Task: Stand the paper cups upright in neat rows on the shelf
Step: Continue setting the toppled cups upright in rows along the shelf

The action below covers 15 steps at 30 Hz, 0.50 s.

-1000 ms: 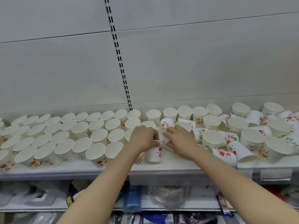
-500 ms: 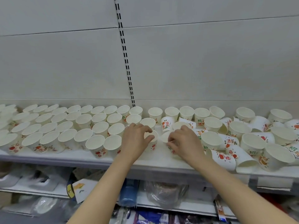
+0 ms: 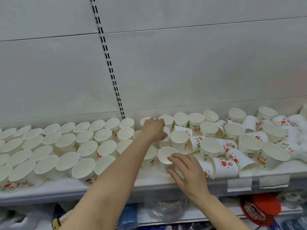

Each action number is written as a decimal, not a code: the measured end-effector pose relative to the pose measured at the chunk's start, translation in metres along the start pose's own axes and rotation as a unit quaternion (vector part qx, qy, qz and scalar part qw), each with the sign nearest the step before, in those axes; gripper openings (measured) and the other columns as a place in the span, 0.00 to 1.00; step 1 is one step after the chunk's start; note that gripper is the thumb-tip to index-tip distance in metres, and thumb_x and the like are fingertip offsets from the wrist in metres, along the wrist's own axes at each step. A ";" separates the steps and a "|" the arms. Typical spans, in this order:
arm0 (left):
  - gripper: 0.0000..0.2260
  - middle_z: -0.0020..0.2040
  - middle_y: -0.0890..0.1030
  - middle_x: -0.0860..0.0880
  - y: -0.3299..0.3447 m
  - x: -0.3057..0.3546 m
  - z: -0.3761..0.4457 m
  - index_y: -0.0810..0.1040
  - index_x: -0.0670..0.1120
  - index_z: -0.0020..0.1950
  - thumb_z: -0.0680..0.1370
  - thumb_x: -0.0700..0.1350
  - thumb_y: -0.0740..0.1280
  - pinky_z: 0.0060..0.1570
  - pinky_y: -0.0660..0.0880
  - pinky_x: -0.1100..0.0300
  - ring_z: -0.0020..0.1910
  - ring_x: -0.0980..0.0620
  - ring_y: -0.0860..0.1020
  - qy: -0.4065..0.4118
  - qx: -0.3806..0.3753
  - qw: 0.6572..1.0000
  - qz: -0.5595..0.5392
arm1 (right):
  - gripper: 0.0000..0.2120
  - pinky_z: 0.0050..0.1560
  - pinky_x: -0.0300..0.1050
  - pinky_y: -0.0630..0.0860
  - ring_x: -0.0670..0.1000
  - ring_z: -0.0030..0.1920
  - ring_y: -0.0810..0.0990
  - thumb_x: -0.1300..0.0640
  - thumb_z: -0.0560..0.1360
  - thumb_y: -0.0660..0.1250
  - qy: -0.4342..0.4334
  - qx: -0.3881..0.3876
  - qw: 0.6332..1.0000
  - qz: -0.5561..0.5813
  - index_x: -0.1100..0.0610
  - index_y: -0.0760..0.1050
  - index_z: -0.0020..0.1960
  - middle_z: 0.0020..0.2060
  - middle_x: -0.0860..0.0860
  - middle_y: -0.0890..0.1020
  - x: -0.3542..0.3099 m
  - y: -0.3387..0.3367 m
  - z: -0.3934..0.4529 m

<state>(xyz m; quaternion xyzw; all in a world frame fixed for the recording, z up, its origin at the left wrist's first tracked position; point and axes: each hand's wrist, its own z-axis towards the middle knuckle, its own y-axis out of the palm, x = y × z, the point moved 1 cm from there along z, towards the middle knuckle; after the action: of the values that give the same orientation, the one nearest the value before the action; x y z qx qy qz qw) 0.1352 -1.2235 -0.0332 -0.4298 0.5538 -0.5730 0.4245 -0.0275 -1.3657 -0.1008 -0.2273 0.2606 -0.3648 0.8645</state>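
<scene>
White paper cups with red and green print cover the white shelf (image 3: 154, 179). To the left they stand upright in rows (image 3: 69, 146). To the right lies a jumble of upright and tipped cups (image 3: 232, 156). My left hand (image 3: 153, 130) reaches toward the back row, its fingers curled over a tipped cup (image 3: 166, 140) that it partly hides. My right hand (image 3: 187, 171) is near the shelf's front edge. Its thumb and fingers hold an upright cup (image 3: 164, 155) by the rim and side.
A white back panel with a black slotted upright (image 3: 109, 67) rises behind the cups. Two white label holders (image 3: 239, 185) hang off the front edge at the right. Below, a lower shelf holds plastic bags (image 3: 164, 209), a blue pack and a red round item (image 3: 260, 209).
My left hand has moved from the front cup back toward the rear row. My right hand has come forward and now holds an upright cup at the front. The view has shifted left.
</scene>
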 end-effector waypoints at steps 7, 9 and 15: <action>0.24 0.56 0.80 0.47 0.005 -0.003 0.010 0.73 0.49 0.64 0.71 0.55 0.72 0.55 0.69 0.52 0.59 0.45 0.75 0.003 0.017 0.998 -0.057 | 0.15 0.59 0.48 0.70 0.56 0.56 0.73 0.54 0.74 0.69 0.013 0.009 0.999 -0.040 0.56 0.76 0.60 0.58 0.54 0.77 0.009 -0.012 -0.014; 0.20 0.56 0.81 0.50 -0.001 -0.006 0.007 0.76 0.51 0.62 0.71 0.52 0.72 0.57 0.70 0.54 0.58 0.47 0.76 0.001 0.034 0.995 -0.090 | 0.15 0.60 0.49 0.70 0.56 0.57 0.73 0.54 0.74 0.70 0.005 0.011 0.998 -0.060 0.56 0.77 0.59 0.58 0.54 0.77 0.008 -0.014 -0.009; 0.05 0.45 0.84 0.54 -0.004 -0.016 -0.020 0.83 0.53 0.46 0.72 0.47 0.71 0.45 0.67 0.59 0.49 0.51 0.78 0.025 0.120 0.985 -0.120 | 0.17 0.57 0.52 0.70 0.56 0.57 0.74 0.49 0.74 0.68 0.032 -0.003 0.993 -0.111 0.56 0.77 0.60 0.57 0.53 0.78 0.015 -0.030 -0.011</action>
<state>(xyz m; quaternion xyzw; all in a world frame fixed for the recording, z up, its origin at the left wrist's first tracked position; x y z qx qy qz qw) 0.1200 -1.2029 -0.0296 -0.4248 0.4359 -0.6924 0.3875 -0.0404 -1.3983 -0.0956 -0.2457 0.2626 -0.4650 0.8090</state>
